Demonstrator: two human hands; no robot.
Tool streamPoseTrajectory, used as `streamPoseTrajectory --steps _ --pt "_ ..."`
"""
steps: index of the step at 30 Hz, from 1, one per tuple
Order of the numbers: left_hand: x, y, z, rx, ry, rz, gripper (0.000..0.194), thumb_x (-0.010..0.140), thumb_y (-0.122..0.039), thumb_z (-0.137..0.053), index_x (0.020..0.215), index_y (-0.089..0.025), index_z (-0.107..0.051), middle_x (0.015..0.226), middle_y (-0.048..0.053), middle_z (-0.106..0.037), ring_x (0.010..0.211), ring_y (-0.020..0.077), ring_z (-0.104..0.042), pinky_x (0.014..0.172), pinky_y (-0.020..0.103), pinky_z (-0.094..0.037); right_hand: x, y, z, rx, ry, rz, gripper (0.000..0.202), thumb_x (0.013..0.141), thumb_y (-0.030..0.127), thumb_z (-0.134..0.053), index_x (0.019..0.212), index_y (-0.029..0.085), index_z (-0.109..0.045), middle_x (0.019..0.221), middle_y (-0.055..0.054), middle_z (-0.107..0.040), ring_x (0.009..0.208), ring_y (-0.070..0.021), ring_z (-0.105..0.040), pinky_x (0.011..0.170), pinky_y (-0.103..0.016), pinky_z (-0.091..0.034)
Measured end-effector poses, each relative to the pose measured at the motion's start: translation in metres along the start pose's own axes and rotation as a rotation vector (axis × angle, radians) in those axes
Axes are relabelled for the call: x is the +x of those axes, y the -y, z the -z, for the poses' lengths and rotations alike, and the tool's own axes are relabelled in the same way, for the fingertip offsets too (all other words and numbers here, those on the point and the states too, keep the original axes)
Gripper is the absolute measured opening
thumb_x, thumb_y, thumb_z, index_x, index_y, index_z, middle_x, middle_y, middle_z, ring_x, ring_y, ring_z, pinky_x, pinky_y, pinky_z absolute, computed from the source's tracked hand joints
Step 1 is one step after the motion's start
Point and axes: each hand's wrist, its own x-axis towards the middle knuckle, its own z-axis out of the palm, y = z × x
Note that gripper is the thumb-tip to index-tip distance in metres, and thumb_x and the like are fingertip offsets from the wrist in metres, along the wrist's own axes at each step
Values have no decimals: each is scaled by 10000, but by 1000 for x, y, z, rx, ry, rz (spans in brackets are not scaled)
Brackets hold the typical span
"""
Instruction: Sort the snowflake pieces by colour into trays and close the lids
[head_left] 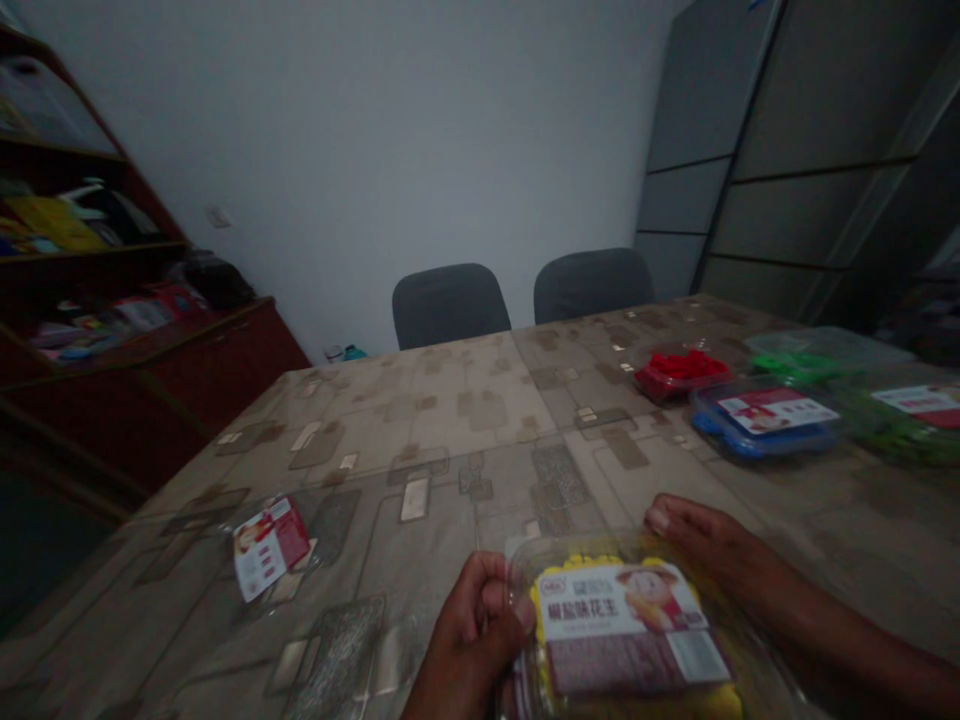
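Observation:
A clear plastic box [634, 640] of yellow pieces, with a white and maroon label on its lid, is at the front of the table. My left hand [484, 625] grips its left edge, the thumb on the lid side and the fingers curled. At the far right corner of the box, my right hand [697, 540] has its fingers closed along the rim. The lower edge of the box runs out of view.
To the right stand clear boxes with red pieces [682, 370], blue pieces [772, 415] and green pieces [795, 367]. A labelled clear plastic piece [270, 545] lies at left on the patterned tablecloth [450, 420]. Two grey chairs [450, 300] stand behind the table.

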Motion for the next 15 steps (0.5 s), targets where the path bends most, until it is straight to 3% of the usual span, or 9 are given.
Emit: streamPoseTrajectory --steps 4,8,15 --pt "2 -9 -8 -3 18 5 363 705 -368 -825 867 -196 -549 676 -6 -703 628 179 -700 597 253 -475 -1 1 -1 39 11 14 543 708 687 -668 648 212 -412 559 89 -375 489 -78 -345 449 -190 -288" --pt "11 -14 -13 89 -51 0 331 746 -403 -783 798 -194 -533 614 -21 -683 574 169 -679 561 252 -481 1 -2 0 60 -10 15 513 728 660 -668 664 217 -416 569 85 -392 486 -85 -370 449 -192 -293" --pt "4 -5 -12 -47 -103 -56 379 676 -375 -845 783 -207 -523 637 -51 -661 534 124 -637 535 217 -458 -8 3 -6 138 12 64 489 748 631 -670 675 214 -425 564 86 -412 471 -79 -378 451 -190 -316"
